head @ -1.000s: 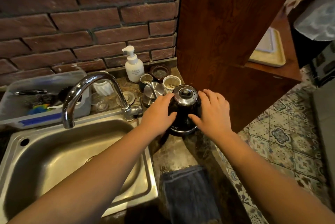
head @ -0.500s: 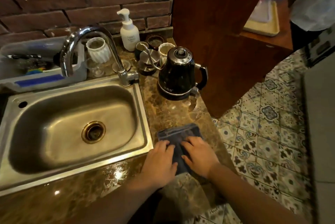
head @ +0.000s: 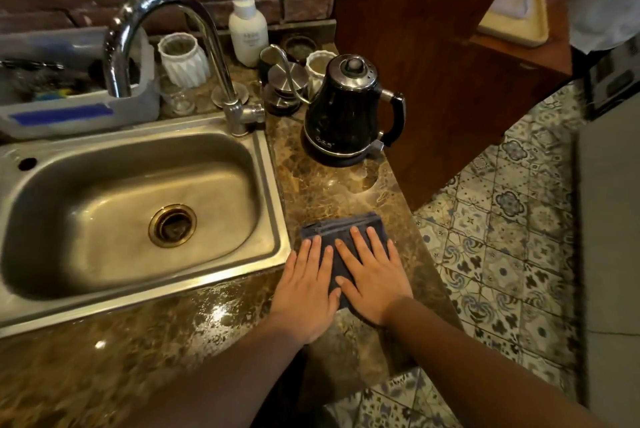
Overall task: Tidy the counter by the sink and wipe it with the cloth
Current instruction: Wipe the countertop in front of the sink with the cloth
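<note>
A dark blue folded cloth lies on the brown marble counter, right of the sink and near the front edge. My left hand and my right hand rest flat on it side by side, palms down, fingers stretched out and slightly apart. They press on the cloth without gripping it and cover most of it. A black electric kettle with a chrome lid stands upright further back on the counter, apart from my hands.
The steel sink with its curved faucet lies to the left. Behind the kettle stand a soap pump bottle, a white ribbed cup, metal lids and a plastic tub. A wooden cabinet borders the counter's right; tiled floor lies below.
Both hands left the kettle's sides and came down onto the cloth near the counter's front. Over the last half second they slid up the cloth with fingers spread flatter.
</note>
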